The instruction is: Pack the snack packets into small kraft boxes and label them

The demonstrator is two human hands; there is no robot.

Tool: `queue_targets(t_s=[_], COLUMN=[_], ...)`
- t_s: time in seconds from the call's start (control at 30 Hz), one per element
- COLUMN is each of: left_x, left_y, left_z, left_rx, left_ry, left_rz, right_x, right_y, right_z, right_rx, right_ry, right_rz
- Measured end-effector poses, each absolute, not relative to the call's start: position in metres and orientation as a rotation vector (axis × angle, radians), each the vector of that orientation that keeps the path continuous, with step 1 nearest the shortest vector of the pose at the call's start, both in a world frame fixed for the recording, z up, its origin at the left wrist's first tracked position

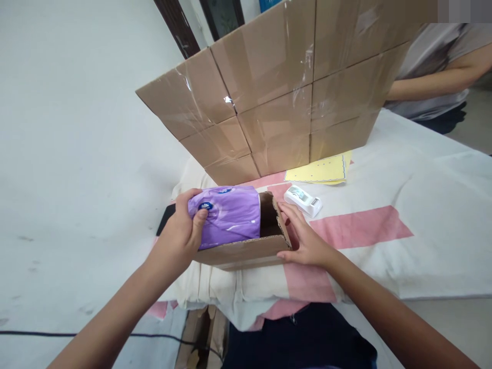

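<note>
A purple plastic-wrapped pack (234, 215) with small blue labels sits at the left part of an open cardboard box (246, 252). My left hand (186, 220) grips the pack's left end, thumb on top of the wrapping. The right part of the box is open and dark inside. At that end my right hand (302, 236) clasps the box's short wall, fingers on the far side and thumb on the near side. Just beyond it lies a white tape dispenser (303, 200). The underside of the pack is hidden in the box.
A large taped cardboard panel (272, 102) stands upright behind the box. Yellow paper sheets (319, 170) lie at its foot. Pink and white cloth (357, 225) covers the table. A person's arm (434, 84) shows at the upper right; a black cable (154, 335) runs at lower left.
</note>
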State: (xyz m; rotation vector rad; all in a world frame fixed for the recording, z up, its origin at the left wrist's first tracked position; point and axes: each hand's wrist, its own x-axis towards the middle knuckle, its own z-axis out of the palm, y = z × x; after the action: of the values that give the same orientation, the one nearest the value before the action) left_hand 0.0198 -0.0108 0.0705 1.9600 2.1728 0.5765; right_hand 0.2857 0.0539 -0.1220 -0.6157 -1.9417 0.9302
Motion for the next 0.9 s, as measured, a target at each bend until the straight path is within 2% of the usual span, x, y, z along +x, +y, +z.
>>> queue_targets(t_s=[0.2,0.43,0.7,0.9], left_x=[0.012,0.017,0.011,0.034], left_y=[-0.018,-0.031,0.008,0.031], left_z=[0.081,0.073,0.053,0.028], left_rx=[1.659,1.437,1.735,2.125], left_ry=[2.073,1.923,1.839,1.824], left_rz=[0.635,0.231,0.034,-0.55], right_x=[0.286,0.284,0.283,0.283], right_y=[0.054,0.052,0.051,0.052], right_z=[-0.124,-0.124,-0.117,-0.121], right_rx=[-0.631,-0.577,-0.561,-0.554], right_ry=[-1.96,-2.015,-2.014,-2.003], right_rz=[0.914,0.878,0.947,0.964])
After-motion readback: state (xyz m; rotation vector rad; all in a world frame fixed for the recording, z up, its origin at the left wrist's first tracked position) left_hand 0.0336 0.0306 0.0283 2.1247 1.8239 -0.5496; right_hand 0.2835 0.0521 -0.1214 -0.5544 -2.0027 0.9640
